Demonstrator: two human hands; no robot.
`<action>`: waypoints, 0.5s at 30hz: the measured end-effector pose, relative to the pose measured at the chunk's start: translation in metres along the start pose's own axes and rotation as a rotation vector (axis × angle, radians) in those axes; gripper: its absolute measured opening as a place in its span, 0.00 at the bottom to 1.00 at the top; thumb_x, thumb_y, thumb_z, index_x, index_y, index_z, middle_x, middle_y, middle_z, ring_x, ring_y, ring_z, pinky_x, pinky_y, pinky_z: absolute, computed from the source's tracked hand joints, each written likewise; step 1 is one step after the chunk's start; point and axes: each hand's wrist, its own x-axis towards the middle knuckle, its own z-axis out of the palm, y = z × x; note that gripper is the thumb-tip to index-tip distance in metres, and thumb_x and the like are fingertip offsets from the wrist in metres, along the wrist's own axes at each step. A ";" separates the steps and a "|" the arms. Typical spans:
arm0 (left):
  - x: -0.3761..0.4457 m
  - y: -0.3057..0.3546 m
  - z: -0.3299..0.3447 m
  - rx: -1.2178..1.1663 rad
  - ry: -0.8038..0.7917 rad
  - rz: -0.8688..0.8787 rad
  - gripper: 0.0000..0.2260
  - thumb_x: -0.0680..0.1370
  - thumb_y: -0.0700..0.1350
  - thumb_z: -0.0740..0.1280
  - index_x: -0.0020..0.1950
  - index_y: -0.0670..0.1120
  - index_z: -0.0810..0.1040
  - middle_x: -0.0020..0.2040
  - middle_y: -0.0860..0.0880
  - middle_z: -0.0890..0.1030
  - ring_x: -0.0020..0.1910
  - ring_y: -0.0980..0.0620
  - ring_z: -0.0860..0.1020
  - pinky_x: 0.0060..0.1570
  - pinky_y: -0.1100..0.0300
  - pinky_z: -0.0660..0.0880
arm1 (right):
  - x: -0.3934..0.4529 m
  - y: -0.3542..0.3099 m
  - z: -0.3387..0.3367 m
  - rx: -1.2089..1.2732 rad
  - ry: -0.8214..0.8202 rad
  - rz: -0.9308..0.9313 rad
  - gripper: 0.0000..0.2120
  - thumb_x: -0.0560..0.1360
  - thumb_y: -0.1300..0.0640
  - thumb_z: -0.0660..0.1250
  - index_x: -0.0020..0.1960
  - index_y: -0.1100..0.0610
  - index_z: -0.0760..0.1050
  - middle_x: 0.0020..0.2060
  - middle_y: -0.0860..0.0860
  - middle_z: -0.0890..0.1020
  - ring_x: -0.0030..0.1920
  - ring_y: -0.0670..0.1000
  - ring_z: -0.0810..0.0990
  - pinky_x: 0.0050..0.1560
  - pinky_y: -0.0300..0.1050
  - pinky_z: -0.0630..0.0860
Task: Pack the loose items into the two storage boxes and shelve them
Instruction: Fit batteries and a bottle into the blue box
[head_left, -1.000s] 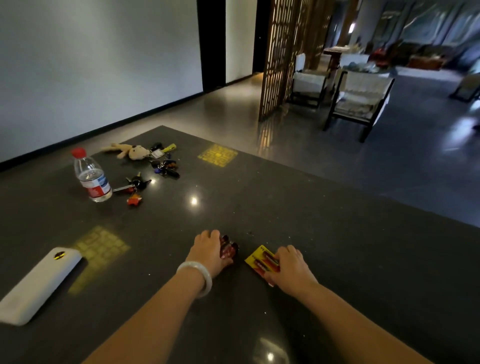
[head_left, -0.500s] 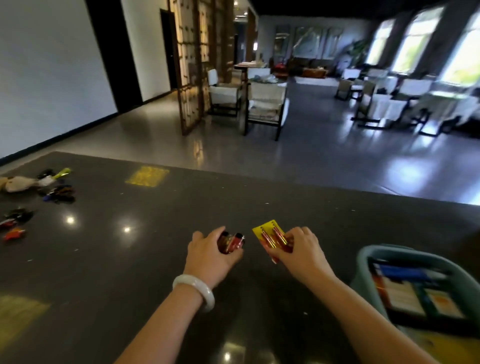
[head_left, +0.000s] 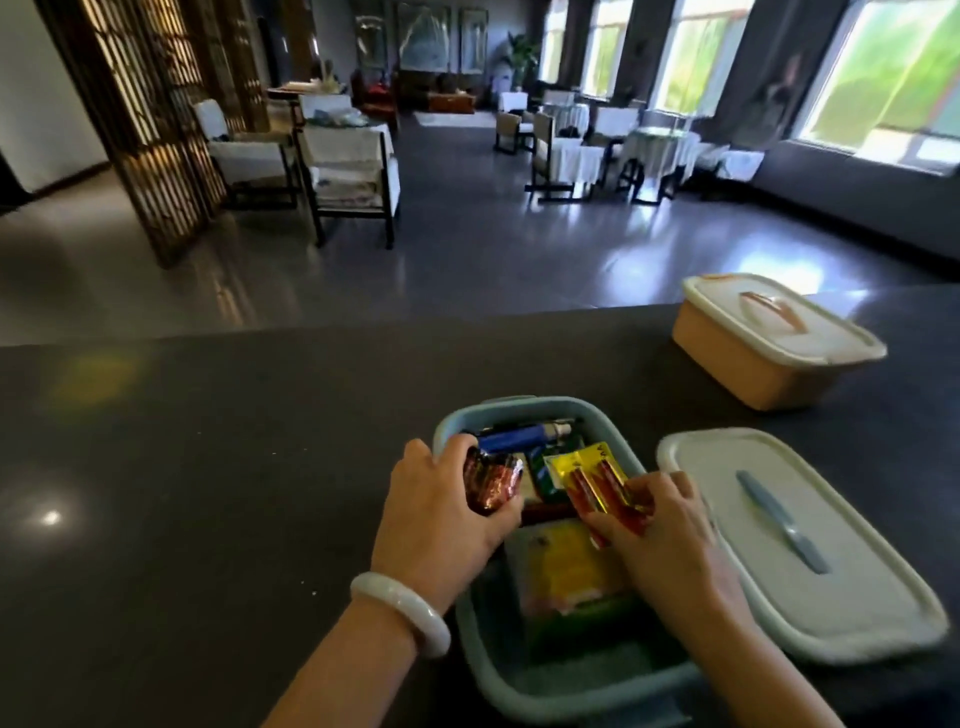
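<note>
An open blue storage box (head_left: 524, 691) stands on the dark table in front of me, with several items inside, among them a blue lighter (head_left: 514, 439) and a yellow packet (head_left: 566, 566). My left hand (head_left: 436, 519) grips a bundle of red-brown batteries (head_left: 491, 480) over the box's left rim. My right hand (head_left: 670, 540) pinches a yellow card of red batteries (head_left: 592, 475) above the box's inside. The box's lid (head_left: 769, 551) lies to its right. A closed orange storage box (head_left: 769, 343) stands at the far right.
The dark table (head_left: 208, 467) stretches left and ends at a far edge. Beyond it lies an open floor with a wooden lattice screen (head_left: 150, 119), white-covered chairs (head_left: 353, 166) and windows.
Both hands carried the batteries and the battery card rightward from the bare table to above the blue box. The view swung right; the keys, bottle and plush toy left the frame.
</note>
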 end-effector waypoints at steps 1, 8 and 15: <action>-0.002 0.005 0.006 0.034 -0.003 -0.009 0.32 0.69 0.66 0.69 0.68 0.59 0.61 0.53 0.54 0.62 0.52 0.57 0.67 0.50 0.63 0.69 | -0.003 0.008 -0.004 -0.012 -0.005 -0.003 0.27 0.69 0.35 0.69 0.62 0.47 0.71 0.49 0.41 0.67 0.52 0.43 0.68 0.56 0.44 0.71; -0.011 0.009 0.014 0.258 -0.025 -0.016 0.32 0.69 0.69 0.66 0.66 0.57 0.63 0.50 0.54 0.62 0.48 0.57 0.66 0.48 0.63 0.68 | -0.018 0.017 0.000 -0.203 -0.024 -0.055 0.29 0.69 0.33 0.68 0.64 0.47 0.72 0.61 0.47 0.63 0.64 0.50 0.61 0.69 0.49 0.61; -0.013 0.005 0.018 0.300 -0.045 0.072 0.34 0.68 0.72 0.61 0.68 0.56 0.60 0.50 0.56 0.60 0.48 0.59 0.65 0.47 0.64 0.65 | -0.017 0.020 0.010 -0.346 -0.122 0.003 0.37 0.67 0.32 0.68 0.69 0.51 0.68 0.70 0.48 0.53 0.71 0.54 0.51 0.73 0.54 0.54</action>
